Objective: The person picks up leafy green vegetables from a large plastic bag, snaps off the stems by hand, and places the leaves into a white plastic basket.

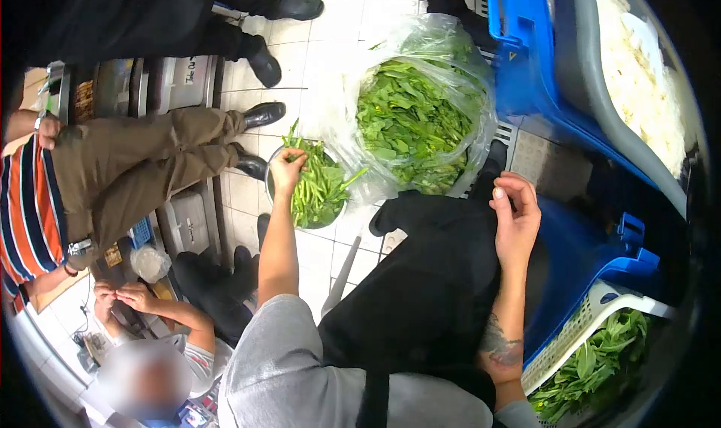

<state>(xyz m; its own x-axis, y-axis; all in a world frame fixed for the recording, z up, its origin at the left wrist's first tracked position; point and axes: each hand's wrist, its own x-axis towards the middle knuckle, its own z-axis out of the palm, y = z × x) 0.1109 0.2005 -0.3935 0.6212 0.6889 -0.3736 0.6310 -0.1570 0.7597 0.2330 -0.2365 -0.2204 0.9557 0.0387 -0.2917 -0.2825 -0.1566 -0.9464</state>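
Observation:
My left hand (pixel 289 169) is over a round metal bowl (pixel 336 216) full of green vegetable stems (pixel 315 191). Its fingers are curled closed among the stems; whatever they hold is hidden. Beyond my knees, a large clear plastic bag (pixel 432 45) gapes around a heap of leafy greens (pixel 417 120) with small yellow flowers. My right hand (pixel 518 216) is raised beside my right knee, apart from the bag. Its thumb and fingers are bent together, and I cannot make out anything between them.
Blue bins (pixel 559 270) stand on my right, beside a white basket (pixel 582 330) of leafy greens. A grey-rimmed container (pixel 638 67) holds white contents. On my left are a person in brown trousers (pixel 143 146), a seated person with hands together (pixel 124 296), and shelves with containers (pixel 184 221).

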